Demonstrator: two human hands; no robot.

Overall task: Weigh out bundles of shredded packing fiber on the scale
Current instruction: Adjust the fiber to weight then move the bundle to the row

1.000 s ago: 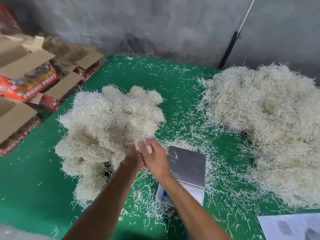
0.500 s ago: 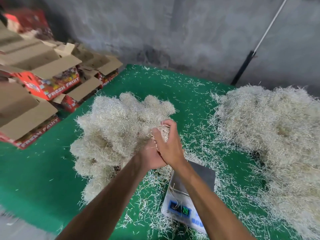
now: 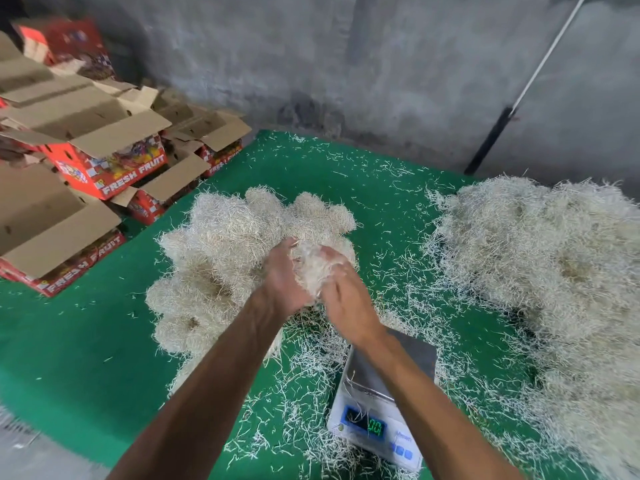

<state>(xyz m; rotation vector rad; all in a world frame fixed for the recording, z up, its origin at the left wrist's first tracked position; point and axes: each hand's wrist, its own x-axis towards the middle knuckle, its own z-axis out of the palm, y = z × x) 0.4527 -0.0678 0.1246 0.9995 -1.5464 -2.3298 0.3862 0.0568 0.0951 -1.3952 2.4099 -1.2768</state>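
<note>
Head view: left hand (image 3: 282,282) and right hand (image 3: 346,296) cup a fiber bundle (image 3: 311,268) between curled fingers (image 3: 332,258), above the fiber pile (image 3: 225,258), beyond the scale (image 3: 384,403) on the green worktop (image 3: 86,341).

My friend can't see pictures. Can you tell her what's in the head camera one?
Two hands, left hand and right hand, hold a fiber bundle above a green table. A scale sits nearby, between two fiber heaps.
</note>
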